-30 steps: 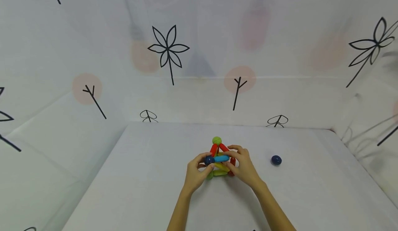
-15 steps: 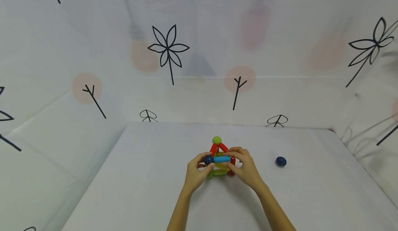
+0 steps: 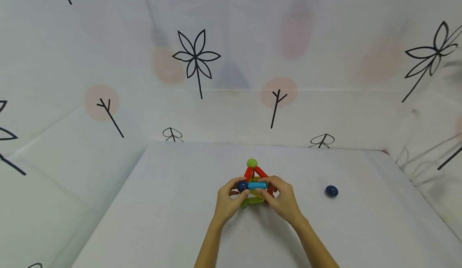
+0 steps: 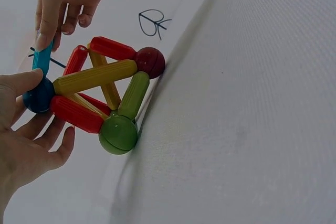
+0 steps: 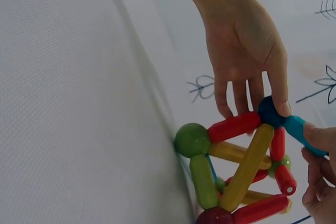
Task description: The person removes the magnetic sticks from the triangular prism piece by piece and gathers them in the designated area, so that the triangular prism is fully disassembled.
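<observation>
A frame of ribbed building rods and balls stands on the table, with red rods (image 4: 79, 115), yellow rods (image 4: 94, 77), green rods (image 5: 203, 181), a green ball (image 4: 118, 135) and a dark red ball (image 4: 150, 62). My left hand (image 3: 228, 204) grips the dark blue ball (image 3: 243, 186) at the frame's upper near corner, thumb on its near side. Between the thumb and fingers of my right hand (image 3: 286, 202) is a light blue rod (image 3: 258, 185). One end of this rod meets the blue ball; it lies roughly level. In the left wrist view, a red rod's end points up unjoined.
A loose dark blue ball (image 3: 331, 191) lies on the white table (image 3: 162, 220), right of the hands. At the frame's far top is a light green ball (image 3: 252, 163). Behind the table hangs a pale cloth (image 3: 231, 115) with drawn flowers.
The loose blue ball has rolled rightward and a little nearer. The light blue rod has swung slightly, its right end coming down and nearer. My right hand shifted slightly; the left stays put.
</observation>
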Demonstrator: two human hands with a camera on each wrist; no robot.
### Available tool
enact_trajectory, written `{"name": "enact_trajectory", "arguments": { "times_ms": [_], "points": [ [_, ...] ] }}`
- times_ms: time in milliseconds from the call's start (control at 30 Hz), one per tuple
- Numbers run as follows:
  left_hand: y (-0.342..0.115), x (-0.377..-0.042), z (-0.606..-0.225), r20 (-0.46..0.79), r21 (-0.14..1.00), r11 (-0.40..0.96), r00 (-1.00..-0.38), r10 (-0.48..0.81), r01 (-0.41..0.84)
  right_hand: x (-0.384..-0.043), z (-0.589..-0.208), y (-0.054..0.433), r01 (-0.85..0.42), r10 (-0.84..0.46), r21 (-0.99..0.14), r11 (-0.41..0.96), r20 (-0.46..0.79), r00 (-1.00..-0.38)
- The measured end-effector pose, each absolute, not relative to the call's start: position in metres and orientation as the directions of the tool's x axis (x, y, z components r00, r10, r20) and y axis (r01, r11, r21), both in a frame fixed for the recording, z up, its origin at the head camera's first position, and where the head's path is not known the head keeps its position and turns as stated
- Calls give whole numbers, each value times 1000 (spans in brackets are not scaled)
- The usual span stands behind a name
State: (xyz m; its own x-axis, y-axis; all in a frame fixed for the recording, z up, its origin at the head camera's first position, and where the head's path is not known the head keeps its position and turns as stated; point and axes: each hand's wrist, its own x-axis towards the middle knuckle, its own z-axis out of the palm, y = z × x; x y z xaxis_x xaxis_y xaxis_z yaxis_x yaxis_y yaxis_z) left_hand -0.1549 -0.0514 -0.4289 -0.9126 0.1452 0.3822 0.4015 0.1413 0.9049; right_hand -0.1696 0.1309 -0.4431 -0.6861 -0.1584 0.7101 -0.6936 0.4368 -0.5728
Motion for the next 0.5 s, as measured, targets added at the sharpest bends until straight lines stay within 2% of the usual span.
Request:
{"name": "enact_trajectory", "arguments": {
  "times_ms": [133,233,333,500],
  "points": [
    [-51,-155,-428,377,908,141,-915,143,395,-169,-438,131,-674,-95,-575,464,724,-683],
    [-51,-154,-429,376,909,135,-915,144,394,-163,-424,131,-671,-86,-614,416,708,-701],
    [-51,-155,-429,381,907,129,-912,150,400,-160,-418,137,-649,-99,-692,315,656,-748],
    [-52,-155,-430,398,897,138,-904,157,420,-172,-436,163,-548,-123,-806,223,535,-836]
  ]
}}
